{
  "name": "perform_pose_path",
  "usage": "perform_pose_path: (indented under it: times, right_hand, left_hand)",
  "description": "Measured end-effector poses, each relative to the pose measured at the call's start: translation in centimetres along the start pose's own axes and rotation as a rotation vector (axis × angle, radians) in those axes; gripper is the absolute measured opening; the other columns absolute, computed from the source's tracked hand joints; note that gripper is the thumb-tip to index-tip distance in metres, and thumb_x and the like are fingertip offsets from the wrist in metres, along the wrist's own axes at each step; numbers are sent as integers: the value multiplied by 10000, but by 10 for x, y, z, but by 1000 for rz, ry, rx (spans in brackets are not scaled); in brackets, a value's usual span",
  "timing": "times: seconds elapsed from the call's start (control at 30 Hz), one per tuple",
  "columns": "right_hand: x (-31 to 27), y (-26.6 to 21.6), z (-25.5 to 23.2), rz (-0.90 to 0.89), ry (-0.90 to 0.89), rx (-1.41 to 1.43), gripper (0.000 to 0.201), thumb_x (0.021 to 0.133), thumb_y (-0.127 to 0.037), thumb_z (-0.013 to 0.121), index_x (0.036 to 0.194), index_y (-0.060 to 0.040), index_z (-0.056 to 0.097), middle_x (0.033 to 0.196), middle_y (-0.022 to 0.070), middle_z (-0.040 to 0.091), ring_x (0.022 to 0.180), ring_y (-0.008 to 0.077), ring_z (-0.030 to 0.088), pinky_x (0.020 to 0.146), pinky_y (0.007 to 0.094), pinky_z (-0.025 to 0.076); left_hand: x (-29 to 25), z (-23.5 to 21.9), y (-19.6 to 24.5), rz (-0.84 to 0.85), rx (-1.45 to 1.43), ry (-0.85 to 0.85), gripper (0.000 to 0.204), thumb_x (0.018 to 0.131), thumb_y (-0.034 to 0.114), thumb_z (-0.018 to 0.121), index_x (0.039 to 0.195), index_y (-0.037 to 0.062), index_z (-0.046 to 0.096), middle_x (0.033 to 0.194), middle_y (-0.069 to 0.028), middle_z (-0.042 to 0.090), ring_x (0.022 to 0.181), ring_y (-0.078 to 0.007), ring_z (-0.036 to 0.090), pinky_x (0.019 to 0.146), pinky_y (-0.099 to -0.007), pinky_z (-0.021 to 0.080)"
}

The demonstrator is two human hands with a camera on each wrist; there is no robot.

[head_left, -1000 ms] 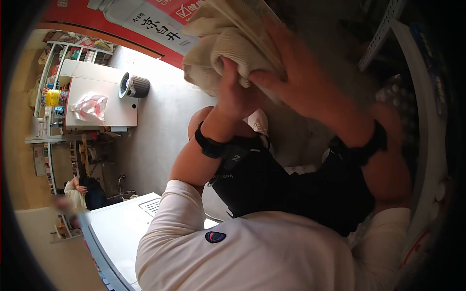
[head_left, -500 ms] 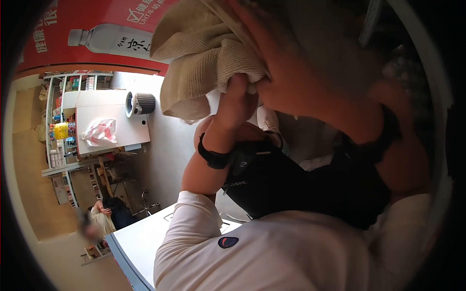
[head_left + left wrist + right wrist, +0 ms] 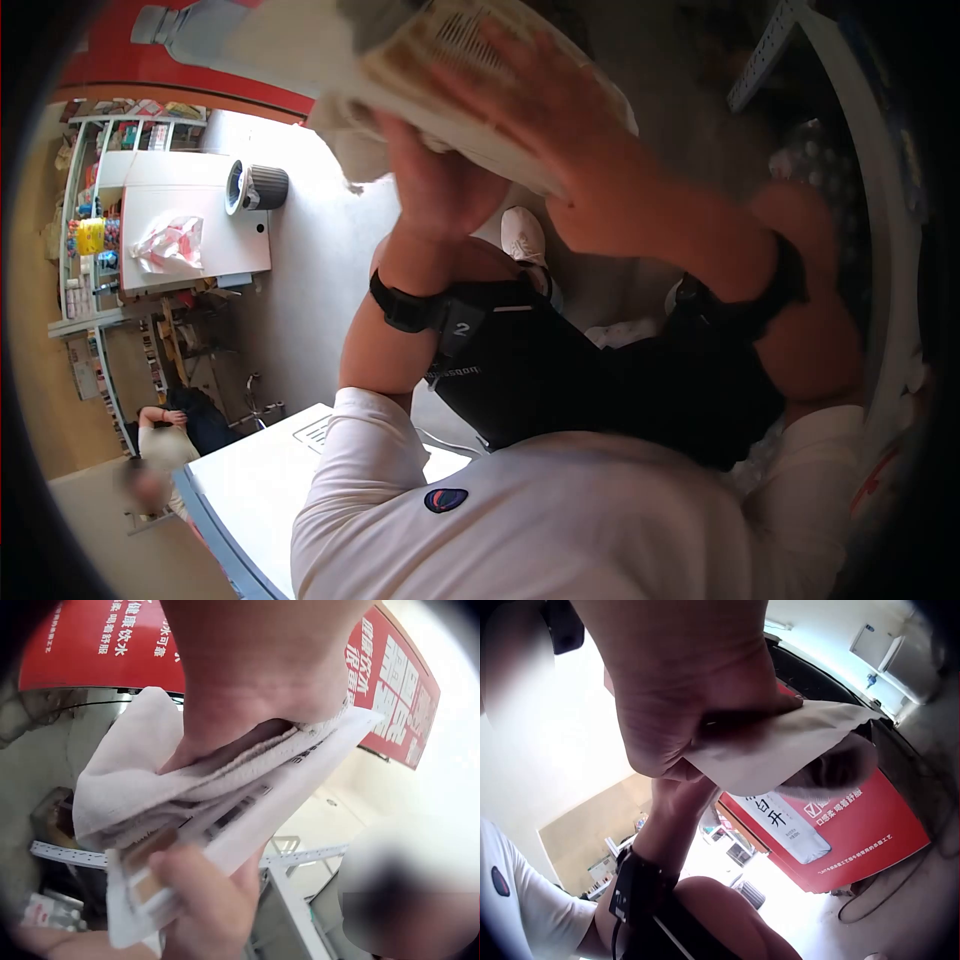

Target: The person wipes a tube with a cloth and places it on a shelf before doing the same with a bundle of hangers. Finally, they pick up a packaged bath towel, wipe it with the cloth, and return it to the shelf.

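Note:
In the head view, a beige cloth (image 3: 350, 140) hangs by my left hand (image 3: 440, 190), which grips it against the underside of an off-white slotted panel (image 3: 490, 60) with brownish marks. My right hand (image 3: 590, 150) lies across the slotted face, its fingers spread and slightly blurred. The left wrist view shows my left hand (image 3: 262, 690) tucked into the folded cloth (image 3: 135, 750), and the right thumb pressed on the panel (image 3: 300, 787) near its lower end. In the right wrist view my right hand (image 3: 697, 705) holds a pale, thin edge of the bundle (image 3: 765, 754).
A white table (image 3: 190, 210) with a plastic bag and a striped bin (image 3: 265, 187) stand at the left. Behind them are stocked shelves and a seated person (image 3: 170, 440). A red panel (image 3: 210, 70) lies at upper left, a white-topped unit (image 3: 260, 470) at lower left.
The bundle has tilted, so the slotted face now shows and less of the cloth does. My left hand has moved left in the head view, and my right fingers now lie over the panel's face.

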State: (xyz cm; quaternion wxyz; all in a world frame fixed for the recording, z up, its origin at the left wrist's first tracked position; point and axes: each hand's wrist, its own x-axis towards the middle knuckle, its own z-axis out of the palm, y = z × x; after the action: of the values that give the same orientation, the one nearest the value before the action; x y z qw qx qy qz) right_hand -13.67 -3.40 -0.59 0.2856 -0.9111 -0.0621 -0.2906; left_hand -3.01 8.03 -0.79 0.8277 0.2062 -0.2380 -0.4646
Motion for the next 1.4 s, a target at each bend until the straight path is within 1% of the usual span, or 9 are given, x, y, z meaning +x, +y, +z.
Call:
perform_pose_path:
  times: [0.1, 0.23, 0.27, 0.3, 0.37, 0.57, 0.6, 0.97, 1.4]
  right_hand:
    - [6, 13, -2, -47, 100, 225, 988, 623, 78, 578, 1445, -326, 206, 1478, 173, 193, 1339, 431, 198, 1073, 538, 230]
    - [3, -4, -6, -11, -70, 160, 924, 627, 132, 477, 1448, -214, 235, 1479, 160, 201, 1358, 369, 199, 1095, 451, 229]
    - [4, -11, -9, -14, -140, 127, 901, 631, 152, 437, 1448, -176, 244, 1490, 142, 187, 1369, 340, 197, 1103, 424, 228]
    - [4, -16, -11, -19, -196, 202, 898, 627, 153, 427, 1447, -166, 247, 1486, 142, 202, 1366, 329, 216, 1102, 419, 232]
    - [5, -22, -15, -25, -305, 356, 893, 618, 156, 406, 1444, -148, 252, 1479, 141, 233, 1359, 308, 254, 1101, 409, 238]
    - [13, 28, -45, 506, -116, 1190, 721, 801, -64, 600, 1434, -144, 264, 1233, 167, 518, 1079, 234, 560, 876, 329, 482]
    - [23, 26, -53, 536, -66, 1110, 773, 794, -30, 590, 1448, -144, 195, 1235, 181, 513, 1127, 294, 524, 945, 388, 415]
    - [7, 29, -23, 277, 35, -64, 798, 765, -459, 693, 1409, -175, 317, 1420, 282, 214, 1294, 411, 304, 1049, 453, 299]
    - [1, 1, -14, -4, 68, -35, 953, 626, -526, 746, 1421, -238, 304, 1434, 241, 204, 1263, 517, 249, 1004, 606, 258]
  left_hand:
    - [-6, 22, -25, 21, 298, 172, 680, 902, 636, 282, 1409, 182, 294, 1421, -62, 347, 1293, -244, 353, 1054, -440, 316]
    - [-1, 1, 9, 17, -149, -37, 639, 919, 604, 282, 1366, 154, 361, 1351, -82, 433, 1237, -256, 421, 1025, -428, 356]
    - [0, 11, 16, 76, 179, 282, 703, 877, 656, 333, 1332, 125, 399, 1311, -76, 466, 1219, -268, 430, 1032, -419, 340]
    - [-1, -18, 30, 105, -70, -57, 581, 948, 499, 297, 1340, 79, 378, 1316, -115, 461, 1211, -289, 443, 991, -436, 394]
    - [-5, -55, 42, 392, 463, 40, 613, 936, 550, 290, 1340, 98, 384, 1314, -107, 464, 1207, -304, 442, 998, -439, 384]
    - [23, -29, 59, 277, 406, 379, 664, 906, 628, 284, 1356, 149, 377, 1335, -89, 450, 1210, -290, 439, 1015, -450, 362]
    - [20, -65, 75, 104, -60, -77, 651, 911, 616, 291, 1350, 144, 389, 1338, -87, 451, 1217, -284, 438, 1018, -452, 363]
    - [12, -10, 16, -117, -94, -28, 702, 898, 615, 327, 1369, 95, 348, 1339, -135, 444, 1212, -297, 452, 1002, -448, 401]
    - [6, 7, -19, -87, 37, 81, 668, 916, 544, 362, 1376, 62, 317, 1345, -138, 427, 1202, -288, 460, 1006, -436, 396]
